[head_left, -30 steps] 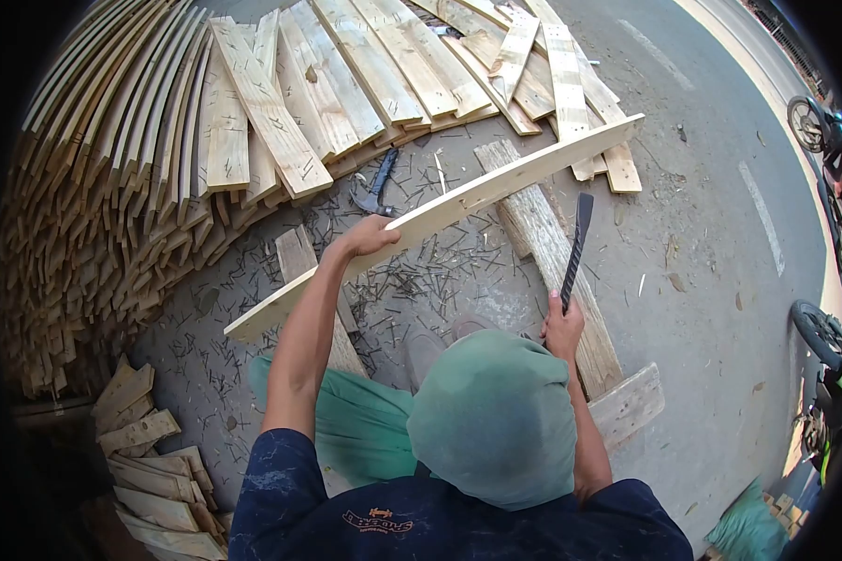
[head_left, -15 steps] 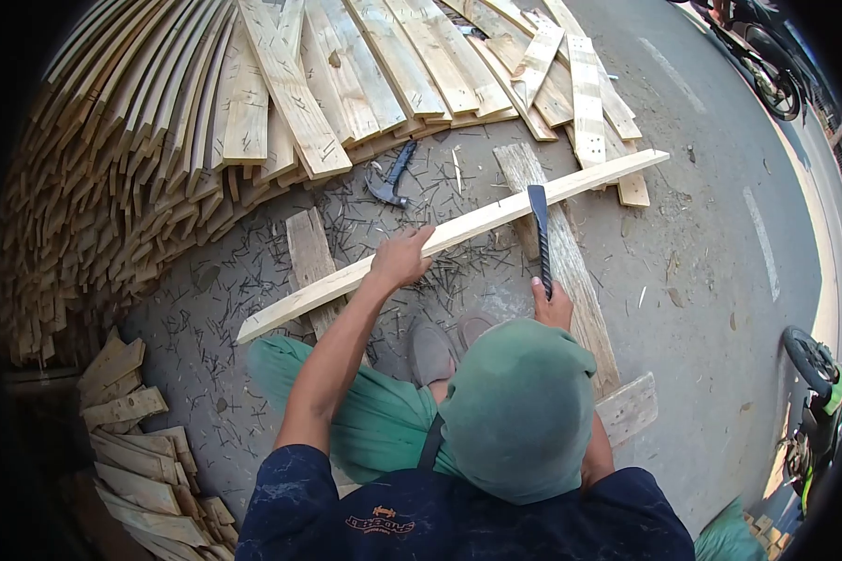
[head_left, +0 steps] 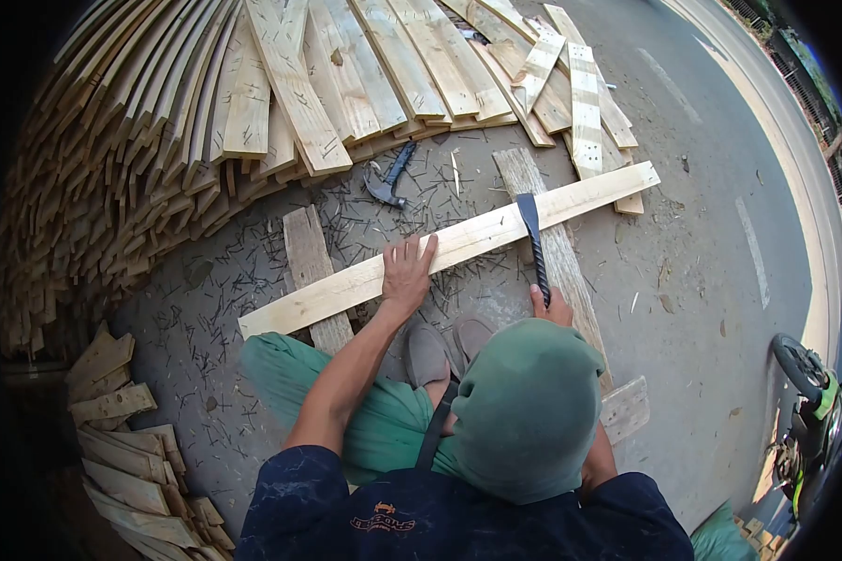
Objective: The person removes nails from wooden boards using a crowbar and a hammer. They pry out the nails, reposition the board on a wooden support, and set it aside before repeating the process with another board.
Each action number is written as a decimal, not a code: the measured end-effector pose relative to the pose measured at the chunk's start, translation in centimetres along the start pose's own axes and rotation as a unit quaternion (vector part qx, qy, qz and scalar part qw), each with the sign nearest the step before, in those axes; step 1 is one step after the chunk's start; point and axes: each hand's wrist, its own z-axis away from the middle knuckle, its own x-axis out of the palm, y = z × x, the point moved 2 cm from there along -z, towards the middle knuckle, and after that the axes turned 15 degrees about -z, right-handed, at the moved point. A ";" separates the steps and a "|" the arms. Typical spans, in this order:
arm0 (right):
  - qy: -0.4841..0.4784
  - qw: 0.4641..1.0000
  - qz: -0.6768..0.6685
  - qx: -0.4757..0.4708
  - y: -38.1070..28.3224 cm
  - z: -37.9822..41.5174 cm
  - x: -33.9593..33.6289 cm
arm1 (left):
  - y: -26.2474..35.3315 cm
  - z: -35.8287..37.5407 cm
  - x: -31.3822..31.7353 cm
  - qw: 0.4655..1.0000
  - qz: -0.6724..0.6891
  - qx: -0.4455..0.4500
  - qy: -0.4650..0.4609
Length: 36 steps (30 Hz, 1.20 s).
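Note:
A long pale wooden plank (head_left: 477, 238) lies flat across two weathered boards (head_left: 311, 266) on the concrete. My left hand (head_left: 405, 273) presses down on the plank's middle with the fingers spread. My right hand (head_left: 550, 307) grips the handle of a dark pry bar (head_left: 533, 238), and the bar's flat tip rests on the plank to the right of my left hand. A green head covering (head_left: 524, 402) hides my right wrist and part of the hand.
A claw hammer (head_left: 388, 179) lies on the ground beyond the plank among many loose nails. Stacked planks (head_left: 159, 122) fill the left and top. Short offcuts (head_left: 126, 449) sit at lower left. A road with parked motorbikes (head_left: 809, 393) runs on the right.
The plank has come down from a raised, tilted hold to lie flat on the boards. My left hand now presses on top of it. The pry bar's tip has come down onto the plank.

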 end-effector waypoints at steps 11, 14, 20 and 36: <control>0.067 0.993 0.006 -0.097 1.0 0.4 1.8 | 0.0 0.3 0.1 1.000 0.002 -0.007 -0.017; -0.050 0.987 0.156 0.006 3.5 -5.2 6.0 | -1.1 -2.4 0.9 0.999 -0.009 -0.006 0.030; 0.114 0.969 -0.162 -0.147 -7.4 -0.7 -3.9 | 0.2 0.4 0.0 1.000 -0.006 0.000 -0.015; 0.114 0.972 -0.198 0.058 -0.6 5.4 -4.2 | -8.5 -9.6 0.9 0.894 0.253 0.086 -0.360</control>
